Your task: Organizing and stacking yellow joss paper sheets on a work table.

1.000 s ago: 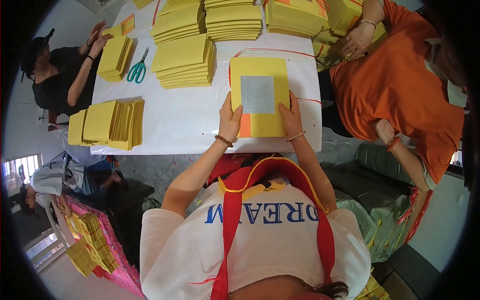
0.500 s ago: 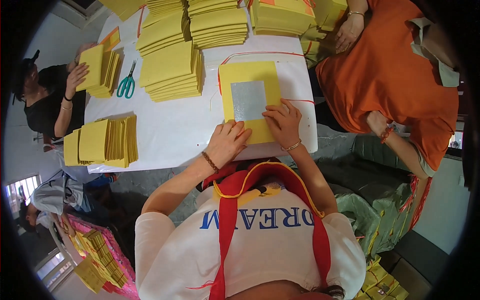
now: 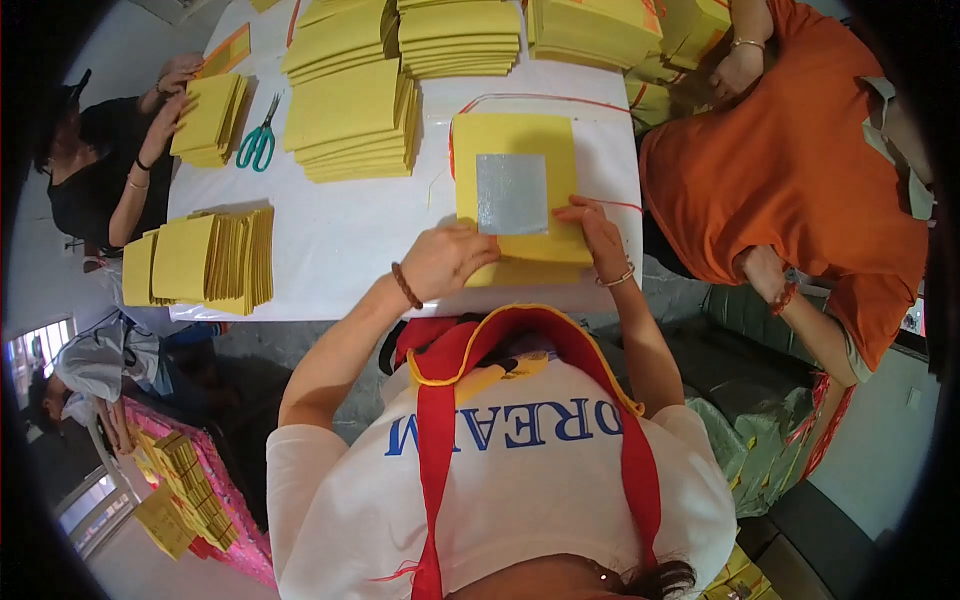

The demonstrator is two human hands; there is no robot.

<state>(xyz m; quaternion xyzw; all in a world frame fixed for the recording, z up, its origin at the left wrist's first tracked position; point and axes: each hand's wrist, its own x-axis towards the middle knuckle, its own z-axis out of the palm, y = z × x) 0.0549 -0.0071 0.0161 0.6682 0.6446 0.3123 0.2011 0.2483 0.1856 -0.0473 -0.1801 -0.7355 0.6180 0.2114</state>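
Both hands are now sliding lower on the yellow paper stack (image 3: 520, 215), toward its near edge by the white table's (image 3: 340, 250) rim. Left hand (image 3: 445, 262) is curling its fingers over the stack's lower-left corner, seemingly lifting sheets; right hand (image 3: 600, 235) is lying flat, fingers spread, pinning the silver-foil-centred top sheet (image 3: 512, 193) steady. Fanned yellow sheets (image 3: 205, 260) and green scissors (image 3: 258, 145) are lying well apart, left
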